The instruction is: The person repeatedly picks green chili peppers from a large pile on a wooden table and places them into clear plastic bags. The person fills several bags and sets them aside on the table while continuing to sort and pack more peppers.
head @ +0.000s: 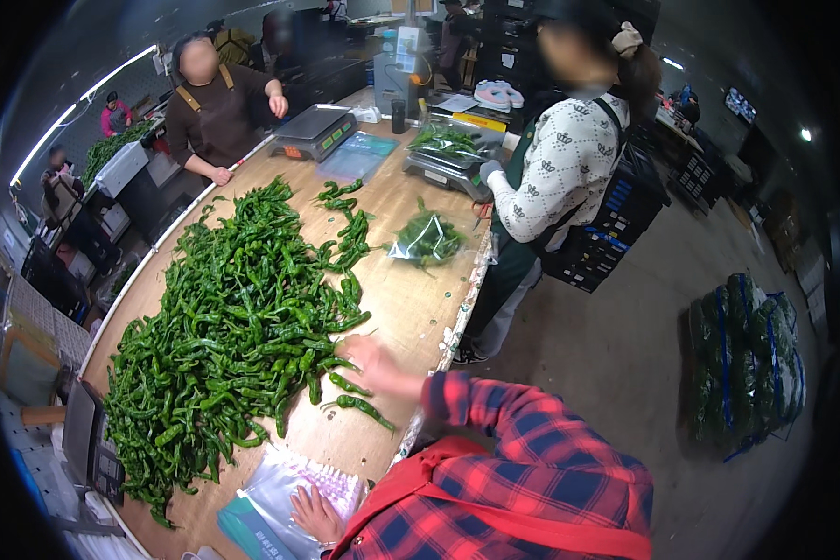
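Note:
A large heap of long green peppers (238, 315) covers much of the wooden tabletop (406, 315) in front of me. My right hand (374, 367), blurred by motion, reaches to the heap's near edge. Its fingertips are among the peppers there, and whether they grip any is unclear. Just below that hand a loose green pepper (365, 410) lies on the wood. My left hand (316, 514) rests flat, fingers spread, on clear plastic bags with a teal band (252, 525). Pink-patterned plastic (332, 486) shows beside its fingers.
Across the table, a co-worker (567, 161) handles a bag of peppers (448, 142) on a scale (434, 171). A filled bag (427, 236) lies nearer, by red-handled scissors (482, 210). Another person (213, 112) stands beside a second scale (315, 131). Wrapped green bundles (745, 364) sit on the floor.

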`<state>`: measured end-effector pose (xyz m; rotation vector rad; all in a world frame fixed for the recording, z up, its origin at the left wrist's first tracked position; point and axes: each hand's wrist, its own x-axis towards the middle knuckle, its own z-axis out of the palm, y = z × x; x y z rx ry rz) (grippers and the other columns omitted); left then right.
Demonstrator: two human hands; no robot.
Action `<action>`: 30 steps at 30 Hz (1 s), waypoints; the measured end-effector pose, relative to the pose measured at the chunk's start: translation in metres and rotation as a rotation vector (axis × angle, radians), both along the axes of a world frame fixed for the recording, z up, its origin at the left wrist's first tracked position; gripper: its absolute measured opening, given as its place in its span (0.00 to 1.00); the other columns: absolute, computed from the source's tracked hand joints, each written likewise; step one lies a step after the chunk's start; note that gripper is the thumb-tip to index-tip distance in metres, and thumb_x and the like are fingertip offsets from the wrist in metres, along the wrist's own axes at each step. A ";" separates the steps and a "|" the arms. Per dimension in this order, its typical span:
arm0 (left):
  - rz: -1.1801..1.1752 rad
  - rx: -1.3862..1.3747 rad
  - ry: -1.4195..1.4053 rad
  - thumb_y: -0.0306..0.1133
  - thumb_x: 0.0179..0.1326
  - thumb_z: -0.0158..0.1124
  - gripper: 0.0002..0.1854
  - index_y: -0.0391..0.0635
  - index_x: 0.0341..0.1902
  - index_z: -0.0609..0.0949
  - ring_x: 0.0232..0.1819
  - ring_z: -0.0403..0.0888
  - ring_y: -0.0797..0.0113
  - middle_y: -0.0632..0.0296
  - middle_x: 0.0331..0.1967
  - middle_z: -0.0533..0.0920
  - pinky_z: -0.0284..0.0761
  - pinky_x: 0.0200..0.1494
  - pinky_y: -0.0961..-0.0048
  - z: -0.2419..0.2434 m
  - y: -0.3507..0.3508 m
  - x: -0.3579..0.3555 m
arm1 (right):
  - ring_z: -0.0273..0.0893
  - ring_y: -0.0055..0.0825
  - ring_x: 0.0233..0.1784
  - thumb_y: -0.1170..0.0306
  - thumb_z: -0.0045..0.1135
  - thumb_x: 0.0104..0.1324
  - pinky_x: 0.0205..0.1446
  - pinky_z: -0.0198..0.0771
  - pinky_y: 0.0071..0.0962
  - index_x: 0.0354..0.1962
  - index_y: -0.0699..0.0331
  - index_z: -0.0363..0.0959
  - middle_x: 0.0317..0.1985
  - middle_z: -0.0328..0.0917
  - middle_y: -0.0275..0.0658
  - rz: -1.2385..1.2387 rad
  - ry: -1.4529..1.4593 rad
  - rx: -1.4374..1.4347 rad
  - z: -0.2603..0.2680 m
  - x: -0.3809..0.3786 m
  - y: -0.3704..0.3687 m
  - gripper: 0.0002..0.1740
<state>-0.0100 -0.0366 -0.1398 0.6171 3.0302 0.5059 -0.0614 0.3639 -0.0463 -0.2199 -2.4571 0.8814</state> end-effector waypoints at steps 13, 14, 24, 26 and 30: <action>0.180 0.633 0.074 0.26 0.66 0.55 0.17 0.40 0.58 0.79 0.68 0.64 0.45 0.42 0.65 0.69 0.63 0.66 0.55 0.020 -0.022 -0.009 | 0.56 0.40 0.70 0.68 0.51 0.60 0.66 0.49 0.68 0.44 0.56 0.80 0.62 0.68 0.37 0.038 -0.707 0.298 -0.021 -0.028 0.003 0.15; 0.167 0.620 0.078 0.26 0.66 0.56 0.17 0.40 0.57 0.79 0.68 0.64 0.45 0.42 0.65 0.69 0.63 0.66 0.55 0.020 -0.021 -0.008 | 0.62 0.40 0.66 0.67 0.52 0.60 0.63 0.56 0.62 0.43 0.58 0.81 0.56 0.72 0.38 0.027 -0.615 0.265 -0.014 -0.033 -0.008 0.15; 0.039 0.514 0.123 0.25 0.63 0.60 0.15 0.38 0.53 0.82 0.64 0.67 0.44 0.42 0.64 0.70 0.66 0.63 0.56 0.032 -0.015 0.002 | 0.74 0.27 0.15 0.59 0.61 0.57 0.14 0.60 0.25 0.23 0.70 0.77 0.17 0.78 0.44 0.627 -0.950 -0.873 -0.047 -0.023 -0.232 0.19; 0.068 0.497 0.077 0.25 0.62 0.60 0.14 0.37 0.52 0.82 0.63 0.69 0.45 0.43 0.64 0.71 0.67 0.63 0.56 0.037 -0.014 0.007 | 0.76 0.27 0.16 0.67 0.57 0.57 0.15 0.62 0.25 0.25 0.69 0.78 0.18 0.78 0.43 0.612 -0.926 -1.048 -0.057 -0.018 -0.239 0.12; 0.234 0.597 -0.051 0.25 0.62 0.61 0.12 0.35 0.48 0.83 0.57 0.74 0.52 0.45 0.59 0.75 0.70 0.59 0.60 0.044 -0.013 0.012 | 0.77 0.27 0.18 0.70 0.55 0.58 0.15 0.64 0.25 0.27 0.69 0.78 0.21 0.79 0.43 0.564 -0.975 -1.154 -0.061 -0.018 -0.226 0.09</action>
